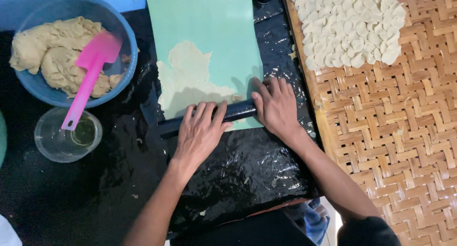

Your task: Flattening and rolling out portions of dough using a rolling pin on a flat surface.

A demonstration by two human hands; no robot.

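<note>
Black roller [238, 112], both hands (dough [188, 82] ahead)

A smooth, dark roller [204, 118] with a dull sheen lies across a matt pale-green sheet [209, 32]. On the sheet, thin beige dough [188, 82] looks soft and ragged-edged. Beneath, glossy black plastic film [247, 174] is crinkled. A woven bamboo tray [404, 132] looks dry and ribbed. The blue plastic bowl [121, 70] holds lumpy dough under a glossy pink plastic spatula [90, 74]. A clear plastic cup [52, 141] is beside it.
</note>
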